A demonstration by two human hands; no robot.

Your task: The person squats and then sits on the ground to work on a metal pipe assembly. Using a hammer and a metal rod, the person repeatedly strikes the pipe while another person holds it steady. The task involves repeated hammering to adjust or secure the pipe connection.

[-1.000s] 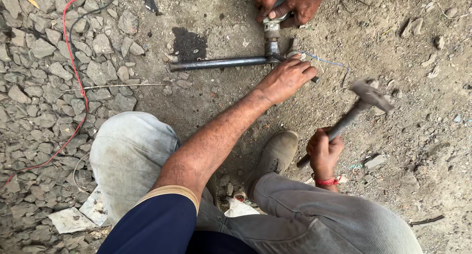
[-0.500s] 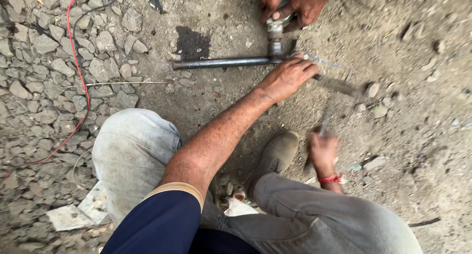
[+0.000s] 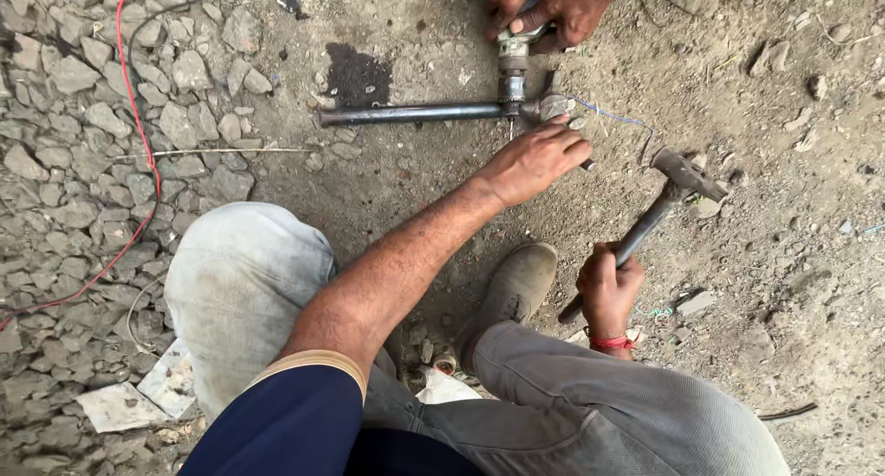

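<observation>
Raised again, steel hammer (image 3: 678, 186); right hand (image 3: 607, 290) grips, perhaps wooden, handle.

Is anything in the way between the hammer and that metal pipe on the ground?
Nothing visible lies between the dark metal hammer head and the grey pipe joint, only bare dirt. The left hand rests right beside the joint; another person's hands hold the fitting above.
</observation>
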